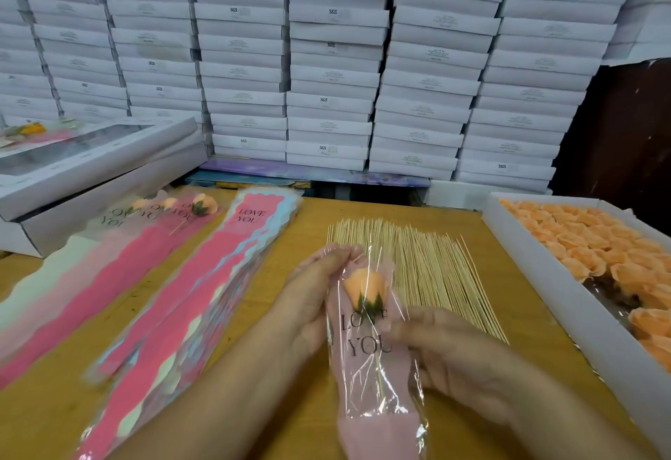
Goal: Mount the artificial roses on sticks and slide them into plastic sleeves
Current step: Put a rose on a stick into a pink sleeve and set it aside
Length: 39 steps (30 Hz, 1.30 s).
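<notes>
- Sleeving step — the rose on its stick sits inside the plastic sleeve, above the table.
- Left hand pinches the sleeve's top; right hand pinches its side.
- Next, likely: lay it with the finished roses — release gently.

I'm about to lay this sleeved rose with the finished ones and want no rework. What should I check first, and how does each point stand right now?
1. Rose fully inside the plastic sleeve: ok, the bloom sits above the LOVE YOU print.
2. Rose mounted on its stick: ok, a thin stick runs down from the bloom inside the sleeve.
3. Left hand grip on the sleeve's top: ok.
4. Right hand grip at the sleeve's side: ok.
5. Stick reaching the sleeve's bottom: cannot tell, the lower end is out of view.
6. Finished roses lying at the far left as the drop spot: ok.
</notes>
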### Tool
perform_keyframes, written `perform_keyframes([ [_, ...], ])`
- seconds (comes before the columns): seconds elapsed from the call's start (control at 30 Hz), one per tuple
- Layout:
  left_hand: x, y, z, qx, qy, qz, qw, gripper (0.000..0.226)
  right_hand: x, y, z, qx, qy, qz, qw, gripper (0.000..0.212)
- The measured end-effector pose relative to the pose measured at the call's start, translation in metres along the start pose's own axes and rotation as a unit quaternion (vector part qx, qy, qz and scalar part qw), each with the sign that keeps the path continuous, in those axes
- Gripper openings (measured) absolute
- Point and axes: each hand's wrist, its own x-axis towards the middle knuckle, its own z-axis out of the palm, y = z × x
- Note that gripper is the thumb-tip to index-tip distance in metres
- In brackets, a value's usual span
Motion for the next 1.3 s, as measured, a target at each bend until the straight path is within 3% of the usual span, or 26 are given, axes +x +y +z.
perform_keyframes([
  [0.07, 0.000, 0.000, 0.000, -0.007, -0.002, 0.004, 1.000, 0.029, -0.001, 0.005, 0.004, -0.005, 0.003, -0.008, 1.000, 0.033],
  [0.17, 0.002, 0.000, -0.001, -0.005, -0.009, -0.001, 1.000, 0.029, 0.003, 0.010, 0.006, -0.027, 0.036, -0.020, 0.999, 0.052],
  [0.27, 0.004, -0.002, -0.002, 0.000, -0.015, -0.010, 1.000, 0.038, 0.002, 0.005, 0.010, -0.021, 0.044, -0.058, 0.997, 0.038],
  [0.47, 0.003, -0.004, 0.000, -0.012, -0.022, 0.008, 1.000, 0.053, 0.007, 0.008, 0.005, -0.003, 0.129, -0.058, 0.990, 0.048],
  [0.63, 0.004, -0.003, -0.001, 0.001, -0.008, 0.000, 1.000, 0.040, -0.001, 0.004, 0.009, 0.018, 0.054, -0.055, 0.997, 0.033],
  [0.73, 0.000, 0.000, 0.001, -0.013, -0.009, 0.006, 1.000, 0.044, -0.002, 0.008, 0.009, 0.014, 0.038, -0.037, 0.998, 0.060],
  [0.87, -0.009, 0.004, 0.003, 0.035, -0.057, -0.035, 0.997, 0.056, -0.004, 0.002, 0.009, 0.004, 0.039, -0.077, 0.996, 0.024],
  [1.0, -0.019, 0.001, 0.005, 0.079, -0.143, -0.064, 0.984, 0.055, -0.002, -0.008, -0.005, 0.028, 0.062, -0.118, 0.991, 0.034],
  [1.13, -0.028, -0.015, 0.008, 0.133, -0.181, -0.100, 0.969, 0.032, 0.004, -0.018, -0.022, 0.064, 0.142, -0.147, 0.977, 0.041],
  [1.3, -0.032, -0.030, 0.007, 0.259, -0.225, -0.149, 0.927, 0.024, 0.010, -0.021, -0.037, 0.089, 0.214, -0.155, 0.960, 0.012],
])
